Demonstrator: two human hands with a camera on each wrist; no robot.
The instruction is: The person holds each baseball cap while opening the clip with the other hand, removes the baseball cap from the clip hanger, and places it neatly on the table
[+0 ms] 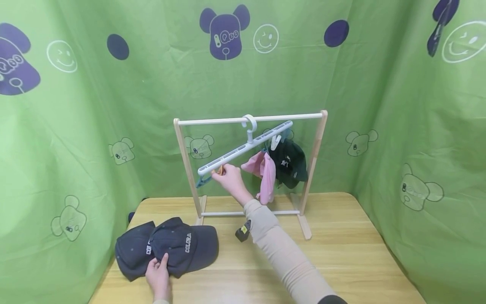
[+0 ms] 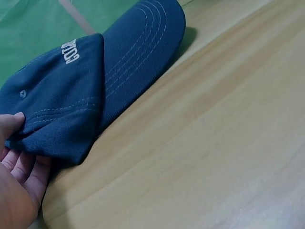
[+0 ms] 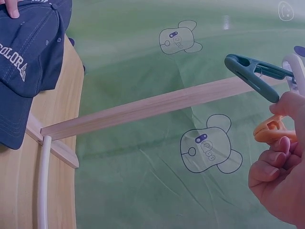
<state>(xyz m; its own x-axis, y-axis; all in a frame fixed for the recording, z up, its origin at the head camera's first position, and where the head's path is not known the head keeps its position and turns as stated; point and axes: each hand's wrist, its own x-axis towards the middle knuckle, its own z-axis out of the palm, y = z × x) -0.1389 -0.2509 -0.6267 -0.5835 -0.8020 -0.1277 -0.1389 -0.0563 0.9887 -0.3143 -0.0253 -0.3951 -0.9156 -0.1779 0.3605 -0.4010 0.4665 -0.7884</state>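
Note:
My left hand (image 1: pixel 157 276) grips the edge of a navy cap (image 1: pixel 172 247) with white lettering, thumb on the outside and fingers underneath. That cap overlaps a second navy cap (image 1: pixel 130 249). My right hand (image 1: pixel 232 181) pinches an orange clothespin (image 3: pixel 274 131) under the lower left end of a pale hanger (image 1: pixel 244 147). Beside it, a teal clothespin (image 3: pixel 252 76) hangs at the hanger's tip. The hanger hooks over the rack's white top bar (image 1: pixel 212 121) and slopes down to the left. Toward its raised right end hang a pink cloth item (image 1: pixel 268 177) and a dark green cap (image 1: pixel 290 164).
The rack's wooden posts (image 1: pixel 313 164) stand on feet on the wooden table (image 1: pixel 349 253). A white clothespin (image 1: pixel 276 142) shows above the green cap. A small black object with a yellow mark (image 1: pixel 243 231) appears beside my right sleeve. Green patterned curtain (image 1: pixel 152 84) surrounds the table.

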